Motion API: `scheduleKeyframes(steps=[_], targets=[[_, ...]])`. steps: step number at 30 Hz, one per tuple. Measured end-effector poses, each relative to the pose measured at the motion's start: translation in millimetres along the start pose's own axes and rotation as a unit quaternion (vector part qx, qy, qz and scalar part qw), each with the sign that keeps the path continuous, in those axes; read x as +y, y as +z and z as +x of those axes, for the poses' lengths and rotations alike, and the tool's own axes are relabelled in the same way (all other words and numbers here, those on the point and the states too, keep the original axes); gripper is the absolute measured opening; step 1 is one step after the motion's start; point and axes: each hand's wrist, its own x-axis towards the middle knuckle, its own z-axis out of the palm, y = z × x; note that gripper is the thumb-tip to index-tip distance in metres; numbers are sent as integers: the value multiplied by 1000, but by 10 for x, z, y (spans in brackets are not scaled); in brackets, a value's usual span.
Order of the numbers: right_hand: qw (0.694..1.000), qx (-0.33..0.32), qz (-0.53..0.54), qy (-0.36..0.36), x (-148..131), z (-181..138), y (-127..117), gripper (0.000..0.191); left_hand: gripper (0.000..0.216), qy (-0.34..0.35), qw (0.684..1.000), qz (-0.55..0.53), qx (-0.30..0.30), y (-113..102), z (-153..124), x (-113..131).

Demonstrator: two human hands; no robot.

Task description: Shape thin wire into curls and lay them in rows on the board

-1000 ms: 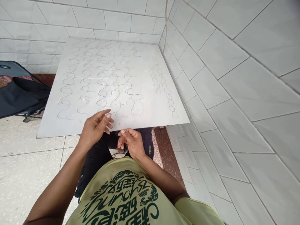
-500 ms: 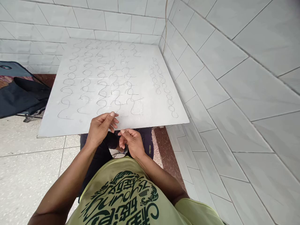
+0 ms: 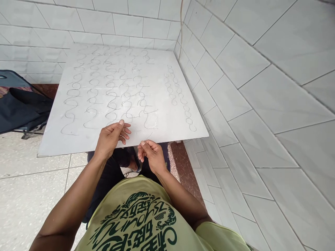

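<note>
A white board [image 3: 167,115] lies across my lap, and several rows of thin wire bent into wavy loops [image 3: 115,94] lie on it. My left hand [image 3: 111,137] hovers over the board's near edge with thumb and forefinger pinched; what they hold is too fine to make out. My right hand [image 3: 151,155] is just below that edge, its fingers pinched on a thin wire [image 3: 149,135] that curves up onto the board. The hands are a short way apart.
A white tiled wall [image 3: 248,104] runs close along the right and behind the board. A dark folding chair [image 3: 21,108] stands at the left on the speckled floor [image 3: 31,188]. A thin cord [image 3: 181,28] hangs in the corner.
My left hand came in beside the right hand, then rose over the board's edge. My right hand lifted slightly and moved right. The view shifted a little to the right.
</note>
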Motion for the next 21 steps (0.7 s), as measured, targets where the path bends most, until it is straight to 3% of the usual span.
scheduleKeyframes(steps=[5,9,13,17,19,21], targets=[[998,53,13,-21,-5,71,26,33,53,-6,999,-2,49,24,-47,-42],[997,66,9,-37,-125,241,0,31,47,-1,999,32,29,32,-169,-56],[995,73,9,-61,-422,644,-106,32,44,-5,996,91,6,-4,-404,-104],[994,79,0,-71,-794,1236,-250,27,50,-56,988,143,-23,-162,-714,-471],[994,83,-9,-75,-946,1562,-306,23,52,-66,981,177,-33,-345,-844,-780],[993,95,-15,-63,-1060,1896,-339,20,50,-65,967,246,1,-606,-934,-1105]])
